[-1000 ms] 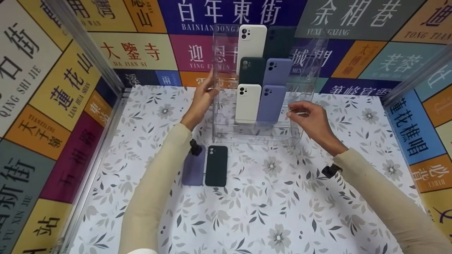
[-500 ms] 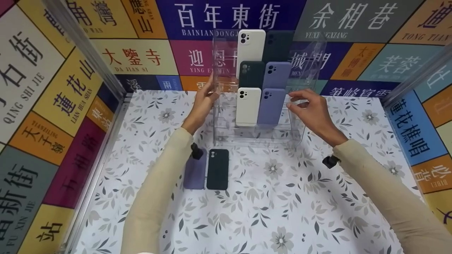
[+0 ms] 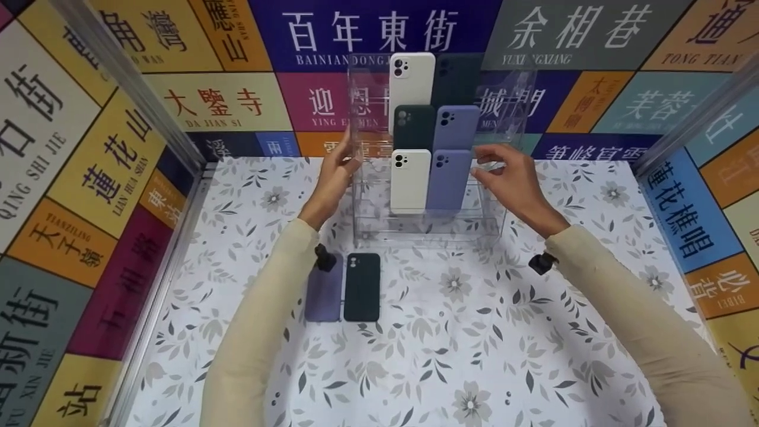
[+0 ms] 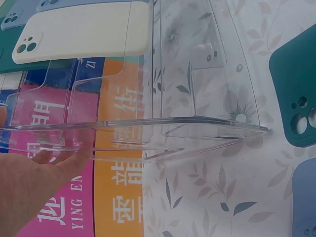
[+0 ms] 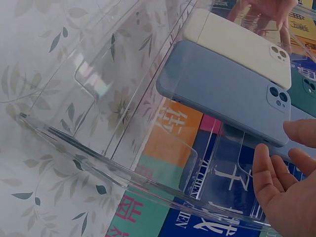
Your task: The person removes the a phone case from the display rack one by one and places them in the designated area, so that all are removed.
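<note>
Hands (image 3: 330,187) (image 3: 514,182) at rack (image 4: 163,121), sign (image 3: 370,29) apparently "BAINIANDONGJ"

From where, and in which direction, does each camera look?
Head: on the head, facing forward and down at the clear stand; left hand, right hand, both sleeves show.
Left wrist: on that wrist, facing the stand's left side; left hand shows.
Right wrist: on that wrist, facing the stand's right side; both hands show.
Wrist views share the lower white case.
</note>
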A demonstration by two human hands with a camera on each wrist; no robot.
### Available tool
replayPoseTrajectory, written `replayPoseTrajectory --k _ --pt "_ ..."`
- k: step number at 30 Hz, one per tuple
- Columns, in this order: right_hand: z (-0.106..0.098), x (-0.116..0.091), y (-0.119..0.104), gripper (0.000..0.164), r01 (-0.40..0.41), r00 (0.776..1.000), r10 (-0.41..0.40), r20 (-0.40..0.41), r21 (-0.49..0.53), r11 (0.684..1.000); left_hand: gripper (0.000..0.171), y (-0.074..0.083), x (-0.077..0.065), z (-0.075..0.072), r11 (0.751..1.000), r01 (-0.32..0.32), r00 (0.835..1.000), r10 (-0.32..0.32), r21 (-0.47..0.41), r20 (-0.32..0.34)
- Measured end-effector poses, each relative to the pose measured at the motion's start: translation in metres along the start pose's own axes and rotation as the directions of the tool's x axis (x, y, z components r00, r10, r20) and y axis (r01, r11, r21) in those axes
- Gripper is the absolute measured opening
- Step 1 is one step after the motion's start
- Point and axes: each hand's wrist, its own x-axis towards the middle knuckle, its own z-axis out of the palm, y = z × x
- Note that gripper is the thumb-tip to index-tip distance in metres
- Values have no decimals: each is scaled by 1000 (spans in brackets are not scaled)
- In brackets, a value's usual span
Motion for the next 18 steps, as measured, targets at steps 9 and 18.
replayPoseTrajectory --k 9,18 --pt "8 5 0 40 -5 1000 5 -8 13 1000 73 2 -1 -1 999 36 999 -36 -1 7" --pt "9 5 1 40 -22 1000 23 -12 43 999 73 2 -1 0 1000 28 1000 -28 -2 4"
